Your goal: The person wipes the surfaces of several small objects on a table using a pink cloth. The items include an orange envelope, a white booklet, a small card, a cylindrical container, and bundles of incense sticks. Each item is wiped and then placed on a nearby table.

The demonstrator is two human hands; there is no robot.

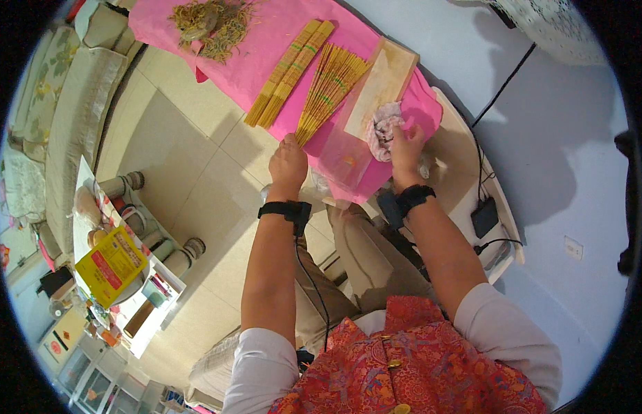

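My left hand is closed around the narrow end of a fan of thin yellow sticks with green marks, spread over a pink cloth. My right hand grips a crumpled pink-and-white cloth at the lower end of a shallow wooden tray. Left of the fan, two bundles of similar yellow sticks lie side by side. A clear plastic sheet or lid lies between my hands, partly next to the tray.
Dried plant strands are heaped at the cloth's upper left. A black adapter with cables rests on the pale surface at right, beside the wall. A low table with a yellow packet stands at left, near a sofa.
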